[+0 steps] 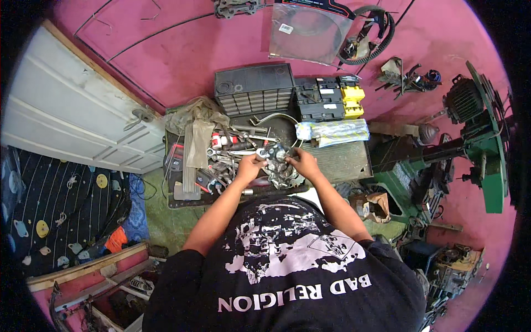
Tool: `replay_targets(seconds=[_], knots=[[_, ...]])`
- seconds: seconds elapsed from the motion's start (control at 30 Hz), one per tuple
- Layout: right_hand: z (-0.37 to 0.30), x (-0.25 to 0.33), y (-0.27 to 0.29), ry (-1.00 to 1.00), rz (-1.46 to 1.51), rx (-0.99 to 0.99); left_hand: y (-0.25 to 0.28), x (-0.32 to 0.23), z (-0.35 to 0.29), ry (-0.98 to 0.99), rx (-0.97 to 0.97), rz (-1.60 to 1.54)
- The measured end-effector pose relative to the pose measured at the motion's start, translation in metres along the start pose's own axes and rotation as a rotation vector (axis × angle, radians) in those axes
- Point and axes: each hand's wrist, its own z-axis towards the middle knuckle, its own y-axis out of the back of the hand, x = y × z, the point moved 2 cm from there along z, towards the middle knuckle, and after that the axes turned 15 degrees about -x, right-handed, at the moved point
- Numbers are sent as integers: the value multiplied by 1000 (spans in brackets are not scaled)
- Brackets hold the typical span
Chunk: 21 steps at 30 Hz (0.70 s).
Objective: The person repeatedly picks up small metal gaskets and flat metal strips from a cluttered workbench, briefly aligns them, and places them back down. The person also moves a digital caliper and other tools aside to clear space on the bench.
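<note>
The dark-and-silver metal part (274, 151) is held up in front of the drawer cabinet (254, 77), toward the person, the left hand (251, 167) and right hand (303, 164) each pinching a side with narrow, fingertip grips. A hold that slight could let it slip, especially if its surface is oily, and it might then vanish among the similar silver parts (282, 177) below, nearer the person than the cabinet. Spanners (238, 152) crowd the bench in front of the cabinet, so a dropped small piece could be hard to pick out. As for containers, the cabinet's rows of drawers hide their contents. Right of it stand black cases (316, 112) and yellow boxes (354, 94), insides unseen; in front of those lies a clear-wrapped packet (337, 133), its contents unclear. Far to the cabinet's front right, below bench height, a brown paper bag (379, 199) gapes, its inside too dark to read.
</note>
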Motion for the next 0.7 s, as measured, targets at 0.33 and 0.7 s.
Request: replay_targets(seconds=[0.33,0.7], knots=[[36,43,1,-59,800,61,29,-74,32,4,-143,-316],[121,191,122,310,754,-381,75,-256,100,-448,-238,-220]])
